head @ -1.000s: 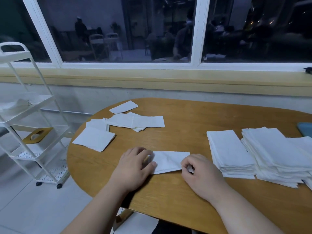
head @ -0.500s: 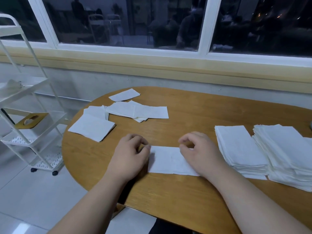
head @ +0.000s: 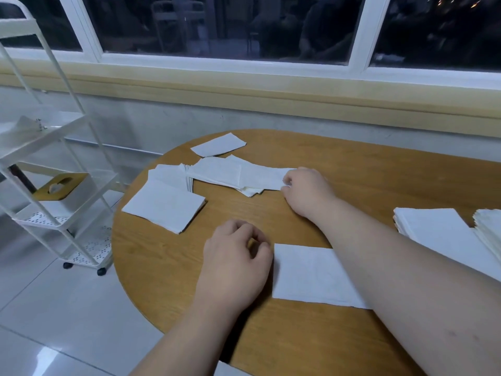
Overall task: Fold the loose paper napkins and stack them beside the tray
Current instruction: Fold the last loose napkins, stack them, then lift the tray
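Table [head: 352, 164]: napkin [head: 306, 272] (folded) beside left hand [head: 233, 264]

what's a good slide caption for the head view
Right hand pinches the loose napkins while left hand rests beside a folded napkin.

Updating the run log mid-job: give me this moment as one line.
phase: pick next | left hand: rests by folded napkin | right hand: at loose napkin edge, grip unclear | stacks: far right

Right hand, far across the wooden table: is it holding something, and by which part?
The right hand seems to pinch the loose white paper napkin on top of the far pile, by its right end.
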Demonstrator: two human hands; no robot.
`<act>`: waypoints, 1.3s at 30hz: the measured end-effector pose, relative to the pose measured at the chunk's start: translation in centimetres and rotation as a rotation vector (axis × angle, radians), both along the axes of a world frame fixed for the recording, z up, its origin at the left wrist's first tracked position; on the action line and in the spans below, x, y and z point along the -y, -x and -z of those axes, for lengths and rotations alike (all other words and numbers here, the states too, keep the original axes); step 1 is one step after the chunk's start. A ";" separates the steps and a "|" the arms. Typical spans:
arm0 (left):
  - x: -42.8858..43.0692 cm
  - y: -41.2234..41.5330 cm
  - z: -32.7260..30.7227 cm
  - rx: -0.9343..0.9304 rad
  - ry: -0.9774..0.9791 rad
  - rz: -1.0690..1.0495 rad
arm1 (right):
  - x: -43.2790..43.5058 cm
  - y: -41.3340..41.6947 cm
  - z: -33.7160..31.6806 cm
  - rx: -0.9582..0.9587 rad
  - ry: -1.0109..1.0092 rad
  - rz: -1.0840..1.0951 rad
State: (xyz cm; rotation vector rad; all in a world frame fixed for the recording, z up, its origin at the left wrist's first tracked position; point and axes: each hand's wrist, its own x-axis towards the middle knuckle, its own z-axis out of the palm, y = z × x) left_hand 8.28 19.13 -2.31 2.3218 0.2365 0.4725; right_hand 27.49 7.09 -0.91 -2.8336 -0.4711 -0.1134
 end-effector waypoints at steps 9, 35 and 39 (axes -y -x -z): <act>0.2 0.6 -0.5 -0.018 -0.032 0.003 | 3.9 5.6 -3.2 -0.018 -0.210 0.019; 0.4 2.2 -1.4 -0.129 0.188 0.227 | 10.6 17.9 -3.7 -0.264 -1.023 0.176; 0.6 1.5 -0.8 -0.111 0.033 0.197 | 10.9 17.1 -2.0 -0.224 -0.928 0.217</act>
